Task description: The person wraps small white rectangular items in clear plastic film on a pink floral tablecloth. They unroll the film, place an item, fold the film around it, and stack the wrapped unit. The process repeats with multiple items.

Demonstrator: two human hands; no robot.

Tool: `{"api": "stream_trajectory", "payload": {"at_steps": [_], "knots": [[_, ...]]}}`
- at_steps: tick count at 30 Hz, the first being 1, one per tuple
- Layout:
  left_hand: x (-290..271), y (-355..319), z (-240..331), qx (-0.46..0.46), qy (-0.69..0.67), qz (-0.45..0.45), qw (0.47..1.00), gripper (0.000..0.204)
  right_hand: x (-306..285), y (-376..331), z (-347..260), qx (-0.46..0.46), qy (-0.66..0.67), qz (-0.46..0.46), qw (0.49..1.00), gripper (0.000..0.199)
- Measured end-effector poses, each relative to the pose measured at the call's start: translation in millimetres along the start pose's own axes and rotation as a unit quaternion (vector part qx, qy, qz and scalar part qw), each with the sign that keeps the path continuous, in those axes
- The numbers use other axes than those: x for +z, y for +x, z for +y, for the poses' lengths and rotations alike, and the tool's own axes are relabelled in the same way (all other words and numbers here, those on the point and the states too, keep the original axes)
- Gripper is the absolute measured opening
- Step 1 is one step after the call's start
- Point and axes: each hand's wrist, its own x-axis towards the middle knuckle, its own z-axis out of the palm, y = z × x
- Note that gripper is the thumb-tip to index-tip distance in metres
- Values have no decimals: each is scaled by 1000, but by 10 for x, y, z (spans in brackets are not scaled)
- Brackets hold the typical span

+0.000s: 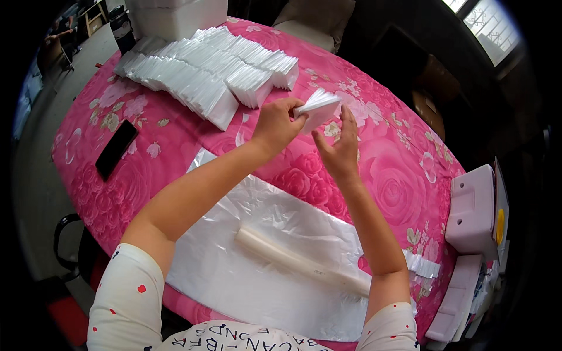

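Note:
My left hand (277, 122) pinches a small stack of white folded sheets (319, 106) above the pink flowered tablecloth (398, 175). My right hand (341, 146) is raised just beside and below the stack, fingers spread, holding nothing. Rows of similar white folded stacks (211, 73) lie at the far side of the table. A clear plastic sheet (263, 257) with a rolled tube of plastic (298, 260) lies in front of me, under my forearms.
A black phone (116, 148) lies at the table's left edge. White foam boxes (175, 14) stand at the far end. Pink moulded blocks (471, 210) sit at the right edge. A black chair (70, 245) is at lower left.

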Motion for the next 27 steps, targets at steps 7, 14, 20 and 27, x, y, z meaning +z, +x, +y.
{"api": "stream_trajectory", "payload": {"at_steps": [7,14,20,27], "knots": [[510,668,-788,-22,47,55,997,25,1127,647,600,-33,-49,-22,998,95],[367,905,-1048,39,92,43,994,36,1540,1112,845,32,22,-32,999,82],[414,439,-696,189,39,-12,981,45,1648,1346,1156,127,28,-77,989,101],[114,-65,-634,210,47,-138,967,49,1287,1419,1134,-43,-129,-194,971,116]]}}
